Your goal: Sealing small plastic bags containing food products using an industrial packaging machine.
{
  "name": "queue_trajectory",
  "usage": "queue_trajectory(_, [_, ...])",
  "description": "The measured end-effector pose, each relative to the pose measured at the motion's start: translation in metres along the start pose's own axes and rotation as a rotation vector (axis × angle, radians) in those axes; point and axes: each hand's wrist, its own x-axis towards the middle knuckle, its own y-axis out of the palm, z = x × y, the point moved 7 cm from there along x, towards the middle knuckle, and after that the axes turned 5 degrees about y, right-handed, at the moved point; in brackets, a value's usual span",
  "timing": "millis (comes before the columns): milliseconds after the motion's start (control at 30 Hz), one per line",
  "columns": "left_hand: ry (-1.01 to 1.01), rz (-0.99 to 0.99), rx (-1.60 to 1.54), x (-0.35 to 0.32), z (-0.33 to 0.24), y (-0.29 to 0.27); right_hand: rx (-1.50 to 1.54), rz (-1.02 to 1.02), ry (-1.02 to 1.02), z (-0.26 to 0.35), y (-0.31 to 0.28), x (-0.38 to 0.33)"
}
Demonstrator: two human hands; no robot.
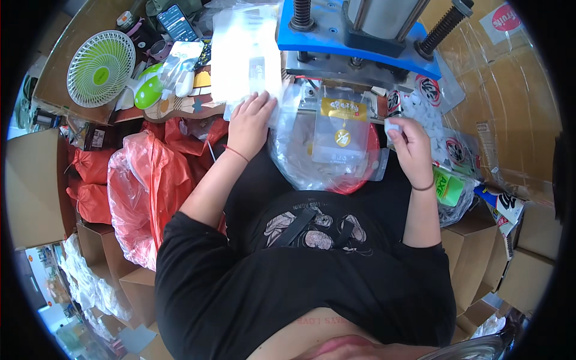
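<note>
Pouch (342, 131) lies unfilled on your lap; your left hand (249, 123) rests flat, fingers together, on the bags (246, 57); your right hand (408, 141) pinches a white piece (390, 126).

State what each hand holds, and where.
Left hand rests on the stack of clear plastic bags, near its lower edge. Right hand pinches a small white piece.

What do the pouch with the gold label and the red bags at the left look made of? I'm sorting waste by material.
The pouch with the gold label looks like clear glossy plastic film: the lap shows through it and it catches glare. The red bags seem thin, shiny plastic, crinkled and half see-through. The left hand rests on a stack of similar clear pouches; the right hand holds a small white piece, material unclear.
</note>
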Motion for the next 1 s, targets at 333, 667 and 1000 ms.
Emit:
queue_trajectory(333, [-0.092, 0.360, -0.299, -0.037, -0.062, 0.047, 0.269, 0.135, -0.029, 0.053, 0.042, 0.027])
queue_trajectory(667, [-0.396, 0.755, -0.971, -0.073, -0.097, 0.121, 0.156, 0.378, -0.099, 0.035, 0.026, 0.031])
queue_trajectory(1000, [-0.610, 0.609, -1.171, -0.004, -0.061, 0.135, -0.622, 0.170, 0.004, -0.063, -0.016, -0.003])
